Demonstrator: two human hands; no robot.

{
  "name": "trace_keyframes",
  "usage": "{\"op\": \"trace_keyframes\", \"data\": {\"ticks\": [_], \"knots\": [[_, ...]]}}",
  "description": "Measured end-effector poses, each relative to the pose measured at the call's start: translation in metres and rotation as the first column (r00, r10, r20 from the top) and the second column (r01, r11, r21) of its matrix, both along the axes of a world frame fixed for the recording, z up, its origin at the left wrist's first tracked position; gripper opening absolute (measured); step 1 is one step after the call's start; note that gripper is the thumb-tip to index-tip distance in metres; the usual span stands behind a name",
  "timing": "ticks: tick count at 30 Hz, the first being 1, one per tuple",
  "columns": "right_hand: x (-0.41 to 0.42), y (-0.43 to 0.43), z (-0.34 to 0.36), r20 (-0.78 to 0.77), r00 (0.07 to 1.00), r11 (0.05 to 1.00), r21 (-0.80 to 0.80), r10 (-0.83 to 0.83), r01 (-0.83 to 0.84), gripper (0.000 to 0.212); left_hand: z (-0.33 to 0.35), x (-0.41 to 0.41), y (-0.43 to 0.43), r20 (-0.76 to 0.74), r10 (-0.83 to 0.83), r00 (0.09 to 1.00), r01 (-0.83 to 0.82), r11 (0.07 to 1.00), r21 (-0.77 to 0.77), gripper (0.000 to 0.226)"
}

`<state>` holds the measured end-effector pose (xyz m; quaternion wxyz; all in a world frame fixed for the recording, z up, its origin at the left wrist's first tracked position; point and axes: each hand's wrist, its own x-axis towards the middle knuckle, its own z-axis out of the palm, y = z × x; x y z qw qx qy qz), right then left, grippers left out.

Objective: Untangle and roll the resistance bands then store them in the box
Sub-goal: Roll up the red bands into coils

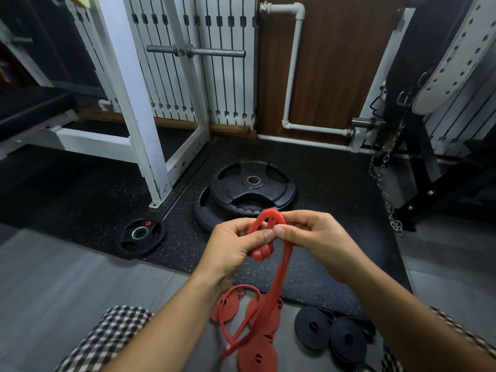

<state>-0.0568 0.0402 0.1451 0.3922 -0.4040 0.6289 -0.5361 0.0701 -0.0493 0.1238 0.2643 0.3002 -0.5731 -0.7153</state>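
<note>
Rolling a red band (279, 275) in mid-air: left hand (230, 248) and right hand (319, 237) are both pinching it, fingers (281, 232) curling round its small coil (261, 253), tail trailing to the floor (80, 277). Next is probably winding on while feeding slack evenly.

Gym corner: speckled black rubber mat (335, 210) over grey floor tiles (67, 277).
Just beyond the fingers (281, 232) lie two stacked black rubber weight plates (252, 183). Left of the fingers are a small black plate (141, 236) and a white steel rack post (131, 103). Far behind is a brown wood-panel wall (335, 63) with a white pipe (294, 63).
</note>
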Motion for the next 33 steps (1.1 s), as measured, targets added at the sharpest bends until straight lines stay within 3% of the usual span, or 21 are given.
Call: {"op": "trace_keyframes", "data": {"ticks": [3,7,13,22,27,29,31,33], "knots": [[0.003,-0.001,-0.003,0.014,1.000,1.000,0.009,-0.022,0.022,0.018,-0.001,-0.001,0.001,-0.039,0.050,0.998,-0.047,0.997,0.069,0.020],[0.005,-0.003,-0.011,0.049,0.998,0.999,0.031,-0.043,0.041,0.042,0.000,-0.002,0.001,-0.089,0.112,0.990,-0.095,0.980,0.172,0.031],[0.016,-0.004,-0.010,0.105,0.994,0.999,-0.037,0.039,-0.036,0.016,0.005,-0.003,-0.001,-0.183,0.193,0.964,-0.127,0.939,0.320,0.021],[0.035,-0.007,-0.018,0.143,0.987,0.994,-0.061,-0.078,0.088,0.018,-0.003,-0.009,0.004,-0.190,0.312,0.931,-0.206,0.878,0.432,0.018],[0.030,-0.007,-0.016,0.162,0.985,0.998,-0.013,-0.060,0.063,0.016,-0.003,-0.008,0.003,-0.171,0.247,0.954,-0.144,0.875,0.461,0.017],[0.023,-0.007,-0.014,0.139,0.989,0.999,0.035,-0.041,0.036,0.014,-0.001,-0.006,0.000,-0.145,0.189,0.971,-0.105,0.886,0.451,0.003],[0.017,-0.006,-0.013,0.100,0.995,0.996,0.086,-0.014,0.006,0.014,-0.002,-0.003,-0.005,-0.122,0.130,0.984,-0.069,0.908,0.414,0.012],[0.013,-0.004,-0.012,0.074,0.997,0.993,0.118,0.011,-0.019,0.015,-0.003,-0.001,-0.008,-0.105,0.076,0.992,-0.031,0.926,0.377,0.005]]}}
